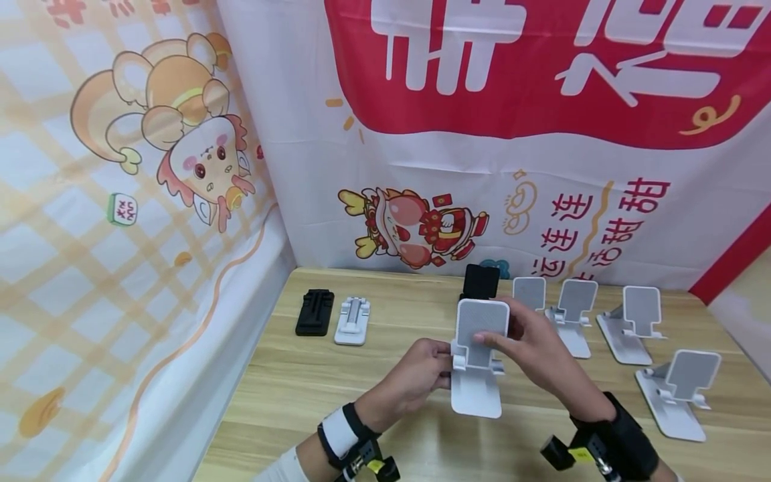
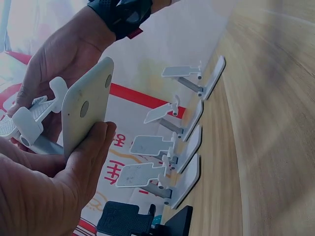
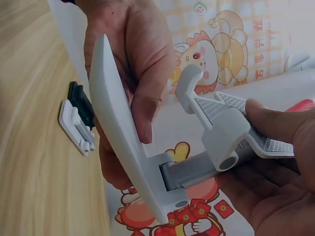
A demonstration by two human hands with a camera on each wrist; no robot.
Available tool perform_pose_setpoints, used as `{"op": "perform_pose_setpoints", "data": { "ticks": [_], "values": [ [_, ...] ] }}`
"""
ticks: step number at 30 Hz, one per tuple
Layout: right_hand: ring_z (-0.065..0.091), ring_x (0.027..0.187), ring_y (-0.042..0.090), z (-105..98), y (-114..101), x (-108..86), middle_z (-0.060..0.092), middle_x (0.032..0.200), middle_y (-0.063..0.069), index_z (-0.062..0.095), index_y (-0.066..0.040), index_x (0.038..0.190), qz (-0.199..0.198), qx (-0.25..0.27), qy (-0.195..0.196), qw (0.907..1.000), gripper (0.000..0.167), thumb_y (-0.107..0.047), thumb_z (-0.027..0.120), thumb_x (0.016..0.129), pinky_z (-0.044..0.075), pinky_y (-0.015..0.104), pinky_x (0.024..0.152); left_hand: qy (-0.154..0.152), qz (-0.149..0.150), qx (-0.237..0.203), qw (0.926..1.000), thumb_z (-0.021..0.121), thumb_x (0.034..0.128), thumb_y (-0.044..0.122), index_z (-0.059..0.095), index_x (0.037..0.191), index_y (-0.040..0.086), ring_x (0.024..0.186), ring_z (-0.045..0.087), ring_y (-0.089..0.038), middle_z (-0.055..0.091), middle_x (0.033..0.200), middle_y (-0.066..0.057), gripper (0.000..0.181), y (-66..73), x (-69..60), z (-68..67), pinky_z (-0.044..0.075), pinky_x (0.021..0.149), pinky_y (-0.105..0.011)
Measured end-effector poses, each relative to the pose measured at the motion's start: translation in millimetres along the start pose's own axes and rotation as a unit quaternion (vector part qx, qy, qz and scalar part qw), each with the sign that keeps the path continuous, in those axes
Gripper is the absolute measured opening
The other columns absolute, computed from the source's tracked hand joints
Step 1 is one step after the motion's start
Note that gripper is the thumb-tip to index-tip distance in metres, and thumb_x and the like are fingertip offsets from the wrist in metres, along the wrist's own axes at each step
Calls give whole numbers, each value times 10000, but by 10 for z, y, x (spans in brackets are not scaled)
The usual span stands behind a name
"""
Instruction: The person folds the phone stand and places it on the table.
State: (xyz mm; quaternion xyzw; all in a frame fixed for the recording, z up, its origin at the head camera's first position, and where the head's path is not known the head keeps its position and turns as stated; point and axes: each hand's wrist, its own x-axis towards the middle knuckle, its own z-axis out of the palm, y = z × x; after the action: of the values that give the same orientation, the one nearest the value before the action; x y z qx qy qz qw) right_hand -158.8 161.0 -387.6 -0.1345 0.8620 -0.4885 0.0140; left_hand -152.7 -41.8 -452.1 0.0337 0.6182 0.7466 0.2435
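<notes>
Above the table, both hands hold a white phone stand (image 1: 476, 396), unfolded, with a grey textured pad on its upper plate. My left hand (image 1: 418, 375) grips the base plate; in the right wrist view its thumb (image 3: 146, 113) lies on the base's inner face. My right hand (image 1: 536, 345) holds the upper plate, thumb on the pad and the other fingers behind. A metal arm (image 3: 194, 169) joins the plate to the base at a hinge. Two round pads (image 2: 84, 109) show on the base's underside in the left wrist view.
Several unfolded white stands (image 1: 677, 408) stand on the right of the wooden table (image 1: 271, 415). An unfolded black stand (image 1: 480, 281) is at the back, partly hidden. A folded black stand (image 1: 314, 312) and a folded white stand (image 1: 353, 321) lie at the left. Printed cloth hangs behind.
</notes>
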Motion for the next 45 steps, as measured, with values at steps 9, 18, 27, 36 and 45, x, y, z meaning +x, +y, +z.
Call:
{"op": "perform_pose_setpoints", "data": {
  "ticks": [9,18,27,36,45],
  "values": [
    [662,840,184,33,-24,-27,727,1126,127,619,-67,1289,-353,-271,333,9985,470,-222,806,887,595,244,714,76,14,407,9991,481,1033,10,583,1287,-153,1002,735,-248,729,1167,-240,319,34,-27,11,637,846,-357],
    [710,909,92,96,25,-17,751,1033,8,666,-117,1087,-1295,-814,948,9837,369,9,843,789,614,225,744,-177,-291,448,9984,550,1044,65,593,1304,-106,1032,739,-235,742,1127,-148,314,107,-79,59,634,868,-370],
    [685,1030,91,109,-14,-9,726,1179,-22,663,-163,1237,-1782,-959,1224,9716,503,26,828,801,566,155,885,-103,-73,521,9986,520,1064,99,575,1355,-71,1054,735,-205,745,1170,-133,342,160,-52,-12,630,880,-342],
    [567,942,131,24,-256,-57,698,1031,-19,800,-141,1052,-2974,-2043,1554,9196,466,144,865,688,454,82,836,119,26,578,9983,514,1058,68,576,1344,-90,1023,736,-215,742,1166,-160,332,82,-32,-62,636,850,-336],
    [597,827,81,157,-295,-106,670,861,-57,797,-143,874,-3045,-2775,1201,9033,367,90,930,623,590,252,711,450,-45,267,9986,483,1068,76,624,1323,-32,1072,706,-183,702,1263,-111,311,180,13,-146,620,899,-314]
  ]
}}
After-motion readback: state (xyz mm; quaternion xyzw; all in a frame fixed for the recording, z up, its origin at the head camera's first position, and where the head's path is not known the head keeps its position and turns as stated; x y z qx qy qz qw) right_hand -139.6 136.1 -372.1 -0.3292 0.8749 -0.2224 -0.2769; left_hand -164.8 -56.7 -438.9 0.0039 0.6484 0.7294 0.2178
